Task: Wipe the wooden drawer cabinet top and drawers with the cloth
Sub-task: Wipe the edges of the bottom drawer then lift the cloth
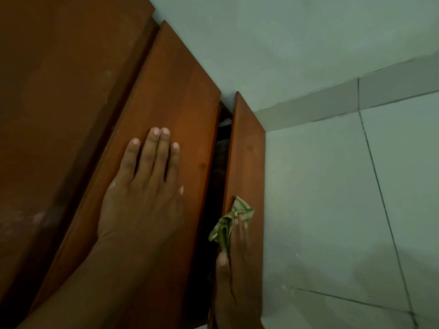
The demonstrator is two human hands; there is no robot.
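Cabinet: reddish-brown wooden drawer cabinet (171, 96), directly below you.
Left hand (145, 198): flat, fingers spread, bracing an upper drawer front.
Right hand (237, 248): your nearer hand, pinching the crumpled green cloth (231, 222) against the lower, pulled-out drawer front (249, 150).
Axis: that front's length runs ahead of your grip.

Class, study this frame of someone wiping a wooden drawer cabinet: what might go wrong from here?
1. The right hand pinches the green cloth at the edge of the lower drawer front, beside the dark gap; closing it might trap fingers.
2. The left hand presses flat on the upper drawer front, which may shift.
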